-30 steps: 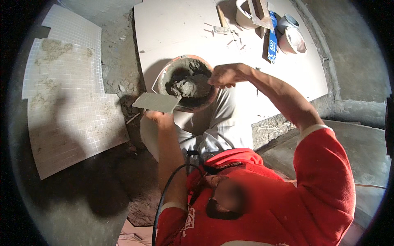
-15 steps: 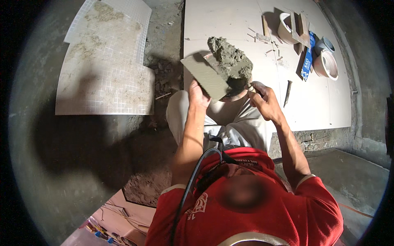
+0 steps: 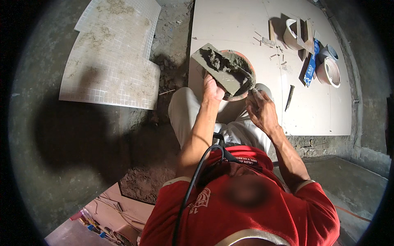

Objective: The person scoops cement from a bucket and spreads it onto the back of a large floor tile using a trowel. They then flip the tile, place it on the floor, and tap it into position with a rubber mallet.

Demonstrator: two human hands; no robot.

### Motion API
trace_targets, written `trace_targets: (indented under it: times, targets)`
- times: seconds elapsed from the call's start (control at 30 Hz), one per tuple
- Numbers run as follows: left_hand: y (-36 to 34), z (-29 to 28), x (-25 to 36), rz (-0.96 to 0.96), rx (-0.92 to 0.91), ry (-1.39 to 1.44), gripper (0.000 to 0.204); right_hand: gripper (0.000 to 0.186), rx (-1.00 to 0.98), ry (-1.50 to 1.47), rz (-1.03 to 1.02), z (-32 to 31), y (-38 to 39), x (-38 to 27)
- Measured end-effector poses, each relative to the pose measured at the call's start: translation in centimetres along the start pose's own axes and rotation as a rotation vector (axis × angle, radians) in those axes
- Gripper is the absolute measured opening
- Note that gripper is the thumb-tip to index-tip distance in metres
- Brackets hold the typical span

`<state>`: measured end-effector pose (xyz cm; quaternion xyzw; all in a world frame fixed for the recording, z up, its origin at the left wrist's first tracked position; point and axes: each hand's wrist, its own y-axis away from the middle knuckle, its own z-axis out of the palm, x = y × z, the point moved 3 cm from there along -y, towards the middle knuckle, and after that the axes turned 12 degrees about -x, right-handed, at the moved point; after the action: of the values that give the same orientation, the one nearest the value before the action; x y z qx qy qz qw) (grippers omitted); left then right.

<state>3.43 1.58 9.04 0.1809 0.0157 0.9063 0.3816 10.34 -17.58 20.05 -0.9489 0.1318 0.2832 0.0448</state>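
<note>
Presently, the left hand supports a flat rectangular board from below, with the fingers under its lower edge. The board is tilted and carries a dark, wet heap of mortar along its upper side. The right hand is closed around the handle of a trowel; the fingers hide most of this handle, and mortar coats the blade at the right end of the board. Both hands are positioned close together, at the near side of an orange-rimmed bucket. The board overlaps the bucket opening and covers part of it.

Just to the right of the right hand, a dark metal bar lies on the pale floor panel. Farther out, ahead and to the right of both hands, are a hammer with a wooden handle, a white bucket, a blue-and-white strip and a round pale tub. Well to the left of the left hand, mortar-smeared mosaic sheets lie flat.
</note>
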Motion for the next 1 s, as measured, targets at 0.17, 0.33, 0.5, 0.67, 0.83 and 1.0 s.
trace_targets:
  times: [0.17, 0.33, 0.5, 0.67, 0.83, 1.0]
  targets:
    - [-0.4, -0.5, -0.6, -0.025, 0.024, 0.007, 0.039, 0.027, -0.034, -0.049, 0.036, -0.6, -0.3, -0.9]
    - [0.4, -0.8, -0.6, -0.058, 0.065, -0.058, 0.039, 0.032, -0.075, 0.021, -0.055, -1.4, -0.4, -1.5]
    - [1.5, -1.0, 0.9, -0.081, -0.018, -0.026, 0.035, 0.036, 0.005, -0.210, -0.029, -2.3, -1.1, 0.0]
    - [3.4, -0.1, 2.5, -0.240, 0.018, -0.175, 0.032, 0.036, 0.049, -0.240, -0.119, -2.0, -3.9, 2.4]
    - [4.1, 2.7, 3.5, -0.304, -0.212, -0.050, 0.034, 0.049, 0.030, -0.180, -0.191, 2.1, -6.7, 4.4]
    - [3.6, 4.7, 4.8, -0.272, -0.221, -0.038, 0.039, 0.075, 0.156, -0.187, -0.359, 5.9, -6.9, 5.0]
